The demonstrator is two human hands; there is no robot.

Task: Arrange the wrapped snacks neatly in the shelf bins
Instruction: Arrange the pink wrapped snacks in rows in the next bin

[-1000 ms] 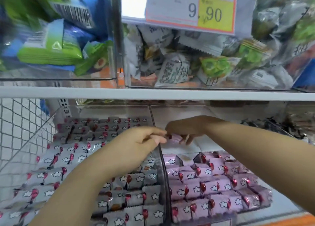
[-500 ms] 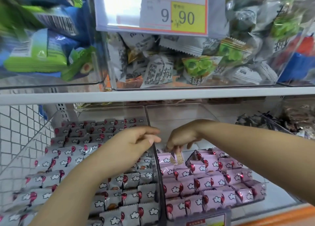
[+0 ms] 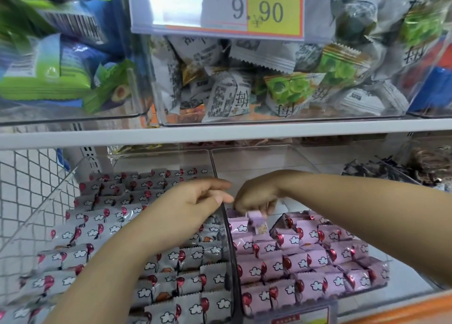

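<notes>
- Since the moment one second ago, when the right grip [image 3: 256, 196] held the pink snack [image 3: 255, 222] up beside the left grip [image 3: 193, 201], it has come down into the right bin [image 3: 403, 282].
- Its fingers pinch the snack, tilted, at the back row.
- The left grip hangs loosely curled over the divider [image 3: 227, 228] and holds nothing.
- I judge the placing is nearly done; only the release remains.

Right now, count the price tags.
2: the 9.90 tag on the upper middle bin; a second tag, cropped at bottom, on the pink snacks' bin. Others may be hidden.
</notes>
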